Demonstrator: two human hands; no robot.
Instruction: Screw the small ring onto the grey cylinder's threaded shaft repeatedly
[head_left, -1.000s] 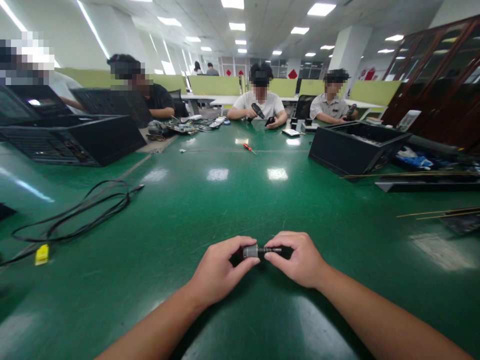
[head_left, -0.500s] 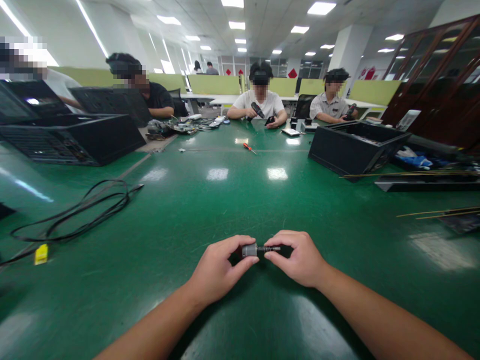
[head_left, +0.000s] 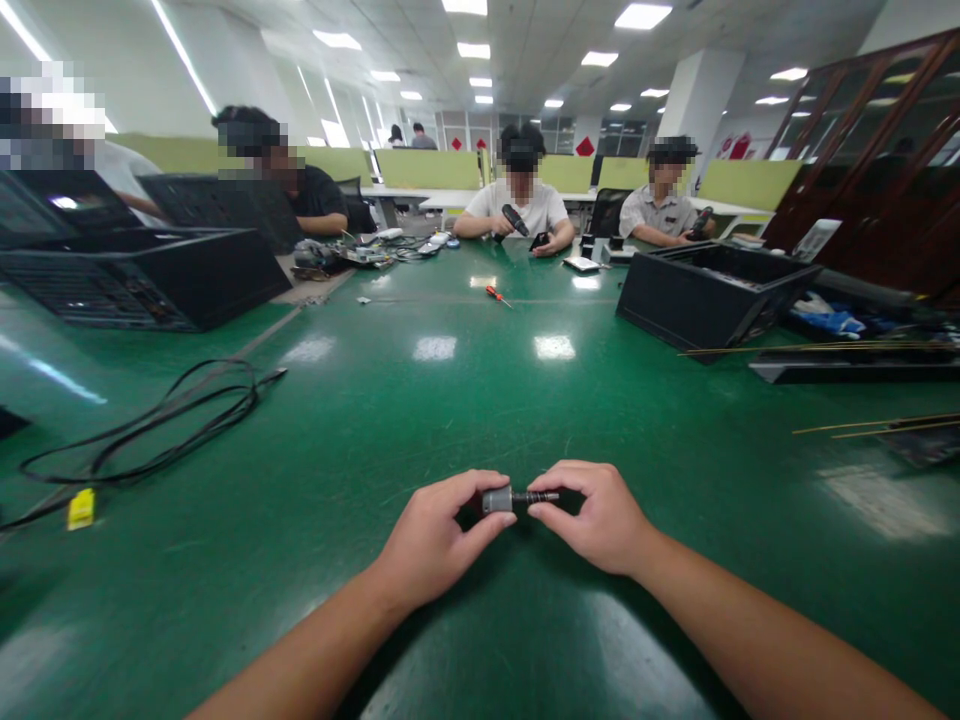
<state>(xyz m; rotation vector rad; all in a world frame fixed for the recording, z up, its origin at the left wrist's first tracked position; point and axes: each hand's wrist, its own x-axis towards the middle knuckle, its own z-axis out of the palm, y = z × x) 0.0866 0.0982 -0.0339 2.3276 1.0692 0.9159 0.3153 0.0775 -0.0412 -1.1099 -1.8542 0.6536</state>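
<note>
Both of my hands rest low on the green table (head_left: 450,400), near its front edge. My left hand (head_left: 439,540) is closed around a small grey metal cylinder (head_left: 497,499) with a dark part behind it. My right hand (head_left: 596,520) pinches a thin dark shaft (head_left: 536,497) that sticks out of the cylinder's right end. The two hands face each other, a few centimetres apart, with the part held level between them.
A looped black cable (head_left: 172,415) with a yellow tag (head_left: 81,508) lies at the left. Black computer cases stand at the left (head_left: 142,275) and right (head_left: 705,290). A red screwdriver (head_left: 495,295) lies mid-table. Thin rods (head_left: 870,425) lie at the right. Several people sit at the far end.
</note>
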